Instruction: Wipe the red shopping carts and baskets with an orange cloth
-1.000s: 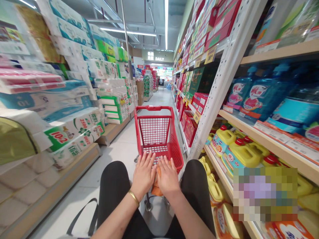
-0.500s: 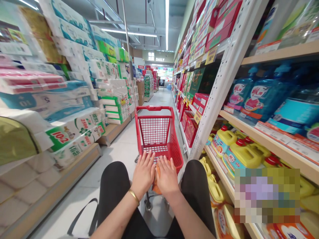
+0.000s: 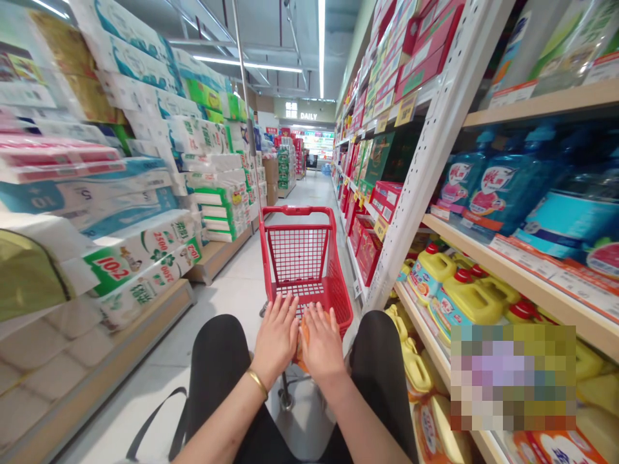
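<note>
Both hands are stretched forward, palms down, side by side between my black-clad knees. My left hand (image 3: 279, 332), with a gold bangle at the wrist, has its fingers laid out straight. My right hand (image 3: 322, 341) lies beside it, fingers also extended. Something orange (image 3: 304, 335) shows between and under the hands; its shape is mostly hidden, and neither hand visibly grips it. Just beyond the fingertips stands a red shopping cart (image 3: 298, 241) with a mesh basket, in which no goods show.
Stacked paper packs (image 3: 145, 251) line the left side on a low wooden platform (image 3: 164, 309). At right, shelves hold blue bottles (image 3: 503, 187), yellow jugs (image 3: 469, 299) and red boxes (image 3: 370, 254). A black strap (image 3: 149, 419) lies beside my left leg. The aisle floor (image 3: 232, 283) runs ahead.
The shelves, cart and hands have shifted slightly left in view. The hands keep nearly the same pose over the orange thing.
</note>
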The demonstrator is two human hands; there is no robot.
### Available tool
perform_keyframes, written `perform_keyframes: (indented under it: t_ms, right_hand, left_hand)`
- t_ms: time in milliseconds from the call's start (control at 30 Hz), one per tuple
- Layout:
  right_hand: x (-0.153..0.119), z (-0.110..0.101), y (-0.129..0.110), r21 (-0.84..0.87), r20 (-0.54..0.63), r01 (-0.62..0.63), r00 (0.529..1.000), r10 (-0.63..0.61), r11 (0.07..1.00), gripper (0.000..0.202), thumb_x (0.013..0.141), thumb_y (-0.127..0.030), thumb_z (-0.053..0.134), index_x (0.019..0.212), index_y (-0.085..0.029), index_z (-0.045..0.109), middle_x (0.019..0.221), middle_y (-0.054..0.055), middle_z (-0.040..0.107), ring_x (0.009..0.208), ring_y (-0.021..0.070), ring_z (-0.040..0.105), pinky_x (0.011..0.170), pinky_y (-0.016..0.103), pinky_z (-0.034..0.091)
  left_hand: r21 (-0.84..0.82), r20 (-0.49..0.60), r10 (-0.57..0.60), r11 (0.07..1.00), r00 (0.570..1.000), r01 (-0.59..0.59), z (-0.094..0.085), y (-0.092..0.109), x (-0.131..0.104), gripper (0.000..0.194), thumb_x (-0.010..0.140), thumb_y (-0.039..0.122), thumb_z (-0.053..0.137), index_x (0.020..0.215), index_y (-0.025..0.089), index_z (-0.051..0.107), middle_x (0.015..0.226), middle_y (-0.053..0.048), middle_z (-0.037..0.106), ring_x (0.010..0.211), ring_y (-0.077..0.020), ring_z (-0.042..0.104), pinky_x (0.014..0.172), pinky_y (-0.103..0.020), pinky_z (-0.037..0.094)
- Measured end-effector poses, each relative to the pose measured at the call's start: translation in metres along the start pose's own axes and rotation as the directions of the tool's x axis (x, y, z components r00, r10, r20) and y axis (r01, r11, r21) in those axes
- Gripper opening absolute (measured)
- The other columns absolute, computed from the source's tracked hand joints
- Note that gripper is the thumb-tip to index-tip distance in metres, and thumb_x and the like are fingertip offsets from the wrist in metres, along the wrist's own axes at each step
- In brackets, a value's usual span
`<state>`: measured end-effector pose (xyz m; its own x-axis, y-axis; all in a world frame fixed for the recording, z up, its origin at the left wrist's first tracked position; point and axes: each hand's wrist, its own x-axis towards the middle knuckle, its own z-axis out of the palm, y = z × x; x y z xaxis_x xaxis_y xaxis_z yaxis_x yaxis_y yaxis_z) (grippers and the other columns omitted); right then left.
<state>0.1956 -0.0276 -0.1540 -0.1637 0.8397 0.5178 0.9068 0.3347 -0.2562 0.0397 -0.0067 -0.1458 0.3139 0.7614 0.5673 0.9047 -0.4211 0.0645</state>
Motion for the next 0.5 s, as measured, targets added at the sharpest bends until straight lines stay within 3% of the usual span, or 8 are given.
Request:
perform_keyframes:
  t_ms: [233,300,433,500]
  right_hand:
    - [-0.004,-0.030,0.076,-0.120,-0.097,-0.219,0.973,0.208,0.968,0.053,0.111,-0.034,0.028,0.153,-0.013,0.052,0.160,0.011,0.047,0.154,0.0307,0.037,0.128,0.059,0.020]
    - [-0.003,-0.026,0.068,-0.114,-0.082,-0.188,0.980,0.180,0.975,0.053,0.111,-0.034,0.028,0.154,-0.013,0.051,0.161,0.011,0.046,0.155,0.0303,0.035,0.128,0.057,0.019]
    - [-0.001,-0.004,0.018,-0.032,-0.010,-0.018,1.000,0.018,0.999,0.050,0.111,-0.037,0.034,0.153,-0.018,0.053,0.162,0.007,0.045,0.155,0.0254,0.035,0.131,0.049,0.016]
    - [-0.001,-0.002,0.008,0.002,0.009,0.036,0.999,-0.036,0.999,0.049,0.111,-0.038,0.037,0.153,-0.020,0.052,0.161,0.005,0.047,0.155,0.0228,0.037,0.132,0.047,0.015]
  left_hand:
    - [-0.014,0.002,-0.004,1.000,1.000,0.004,-0.001,0.003,0.002,0.055,0.107,0.034,0.039,0.160,0.019,0.040,0.166,-0.007,0.039,0.160,-0.0291,0.024,0.128,-0.056,0.030]
    - [-0.014,-0.002,-0.002,1.000,1.000,0.002,0.001,0.006,0.003,0.055,0.107,0.034,0.039,0.160,0.020,0.039,0.166,-0.006,0.039,0.160,-0.0289,0.024,0.129,-0.057,0.030]
    - [0.000,0.008,0.005,1.000,1.000,-0.005,0.002,0.003,0.002,0.055,0.107,0.033,0.037,0.160,0.019,0.041,0.166,-0.008,0.040,0.160,-0.0283,0.024,0.128,-0.055,0.031]
    - [-0.001,0.006,0.013,1.000,1.000,-0.013,0.001,-0.002,0.001,0.055,0.107,0.034,0.038,0.160,0.020,0.040,0.166,-0.008,0.040,0.160,-0.0286,0.024,0.127,-0.056,0.031]
